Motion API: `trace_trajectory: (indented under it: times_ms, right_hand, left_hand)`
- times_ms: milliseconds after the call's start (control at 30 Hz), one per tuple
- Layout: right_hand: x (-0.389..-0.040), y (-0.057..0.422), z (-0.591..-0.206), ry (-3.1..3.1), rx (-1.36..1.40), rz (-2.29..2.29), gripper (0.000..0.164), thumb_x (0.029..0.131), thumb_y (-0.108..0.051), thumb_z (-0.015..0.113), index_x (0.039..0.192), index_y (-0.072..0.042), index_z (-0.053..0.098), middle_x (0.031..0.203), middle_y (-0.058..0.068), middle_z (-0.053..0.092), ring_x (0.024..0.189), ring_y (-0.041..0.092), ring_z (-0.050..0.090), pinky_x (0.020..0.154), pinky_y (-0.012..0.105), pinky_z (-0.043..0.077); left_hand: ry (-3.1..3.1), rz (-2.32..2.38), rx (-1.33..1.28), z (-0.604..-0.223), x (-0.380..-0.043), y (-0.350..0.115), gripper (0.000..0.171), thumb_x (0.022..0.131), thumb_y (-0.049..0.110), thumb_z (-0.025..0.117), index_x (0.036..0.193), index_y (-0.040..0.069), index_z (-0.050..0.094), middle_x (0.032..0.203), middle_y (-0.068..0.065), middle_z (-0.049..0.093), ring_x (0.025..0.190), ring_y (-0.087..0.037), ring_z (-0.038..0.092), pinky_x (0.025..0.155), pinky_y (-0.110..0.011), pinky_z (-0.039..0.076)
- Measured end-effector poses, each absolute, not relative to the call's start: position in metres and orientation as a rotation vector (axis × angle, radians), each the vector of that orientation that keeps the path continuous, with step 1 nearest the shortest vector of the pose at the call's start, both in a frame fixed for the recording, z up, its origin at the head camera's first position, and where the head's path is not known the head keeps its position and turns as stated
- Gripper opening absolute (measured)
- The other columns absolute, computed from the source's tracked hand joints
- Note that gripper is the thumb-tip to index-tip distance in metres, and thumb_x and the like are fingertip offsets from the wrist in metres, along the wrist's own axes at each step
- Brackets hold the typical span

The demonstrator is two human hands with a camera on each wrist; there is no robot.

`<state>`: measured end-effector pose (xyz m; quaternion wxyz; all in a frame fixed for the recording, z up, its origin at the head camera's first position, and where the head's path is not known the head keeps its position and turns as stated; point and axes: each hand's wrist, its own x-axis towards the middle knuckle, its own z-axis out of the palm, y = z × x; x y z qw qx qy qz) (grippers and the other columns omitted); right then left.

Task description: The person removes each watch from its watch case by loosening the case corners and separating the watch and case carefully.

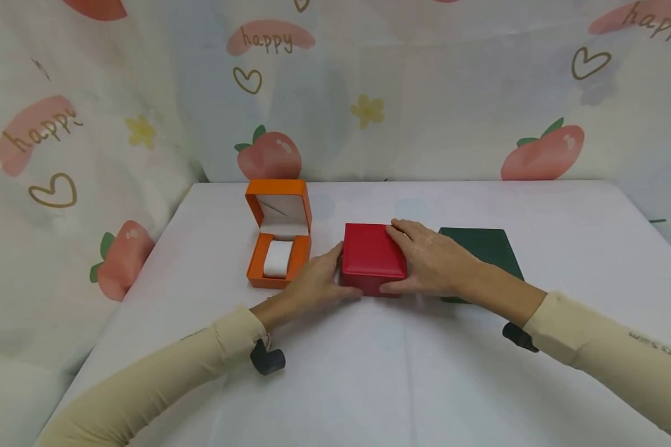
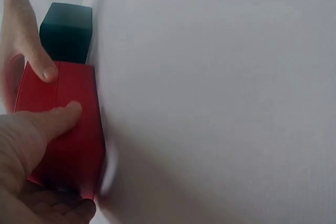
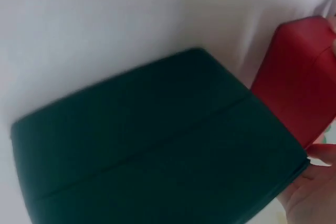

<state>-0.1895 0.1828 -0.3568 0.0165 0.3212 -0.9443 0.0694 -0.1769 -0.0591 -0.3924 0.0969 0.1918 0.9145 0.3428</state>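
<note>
A closed red box sits on the table between both hands. My left hand grips its left side, the thumb on the front face and the fingers around the side, as the left wrist view also shows. From the right, my right hand holds the box, with fingers over the lid's right edge and the thumb low on the front. A thin seam between lid and base crosses the red box. Right of it lies a closed dark green box, partly hidden behind the right forearm.
An orange box stands left of the red one with its lid raised and a white cushion inside. The white-covered table ends at a patterned curtain at the back.
</note>
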Motion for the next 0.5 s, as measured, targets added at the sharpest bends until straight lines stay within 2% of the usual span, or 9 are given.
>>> trace_trajectory:
  times_ms: [133, 500]
  right_hand:
    - [-0.1922, 0.1824, -0.3541, -2.891, 1.044, 0.161, 0.103, 0.075, -0.056, 0.083, 0.146, 0.008, 0.044, 0.146, 0.026, 0.046, 0.132, 0.042, 0.047, 0.089, 0.052, 0.056]
    - [-0.1983, 0.1813, -0.3511, -2.863, 1.076, 0.138, 0.101, 0.072, -0.056, 0.085, 0.142, 0.007, 0.051, 0.141, 0.025, 0.053, 0.126, 0.041, 0.053, 0.087, 0.050, 0.057]
  left_hand:
    - [2.680, 1.070, 0.644, -0.3928, -0.1749, -0.0585, 0.093, 0.083, 0.024, 0.087, 0.157, 0.007, 0.034, 0.144, -0.005, 0.056, 0.133, -0.021, 0.050, 0.108, -0.037, 0.043]
    - [2.688, 1.073, 0.652, -0.3933, -0.1753, -0.0578, 0.090, 0.083, 0.021, 0.087, 0.155, 0.005, 0.036, 0.143, -0.007, 0.058, 0.133, -0.021, 0.052, 0.109, -0.037, 0.041]
